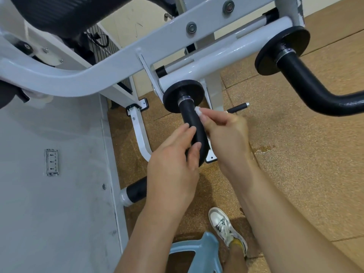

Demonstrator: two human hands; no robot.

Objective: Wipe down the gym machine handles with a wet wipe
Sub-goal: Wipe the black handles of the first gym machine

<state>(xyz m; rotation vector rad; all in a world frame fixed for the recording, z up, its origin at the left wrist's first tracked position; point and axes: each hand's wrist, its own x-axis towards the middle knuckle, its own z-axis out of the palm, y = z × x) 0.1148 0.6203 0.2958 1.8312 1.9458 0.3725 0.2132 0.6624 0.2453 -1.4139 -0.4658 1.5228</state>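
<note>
The left hand (173, 160) gripped the handle (188, 117) while the right hand (226, 131) pinched a small wipe (197, 110) against it, below the disc (173, 95).

The speckled tan floor (295, 164) bore a white shoe (226, 227), with a blue stool (197, 251) just below-left of the shoe, a dark stain (264, 149) well above-right of it, and the white bolted machine foot (137, 108) far above-left of it.
</note>
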